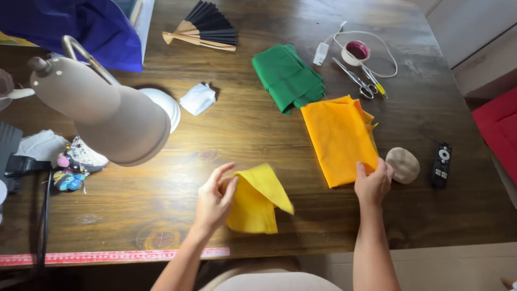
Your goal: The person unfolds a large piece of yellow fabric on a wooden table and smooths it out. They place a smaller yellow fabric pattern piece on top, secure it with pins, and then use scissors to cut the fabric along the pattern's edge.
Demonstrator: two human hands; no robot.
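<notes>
Left hand (214, 200) pinching yellow cloth (257, 200); right hand (372, 183) gripping orange cloth (339, 137) beside beige stone (403, 165).

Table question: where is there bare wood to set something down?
The table is bare in the middle, between the white crumpled cloth, green fabric and yellow piece held by the left hand. Also front right, below the remote. It is crowded around the lamp and scissors.

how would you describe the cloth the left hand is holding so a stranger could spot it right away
On the dark wooden table, look near its front edge, where the left hand pinches a small yellow cloth. It is paler and smaller than the orange cloth under the right hand.
</notes>
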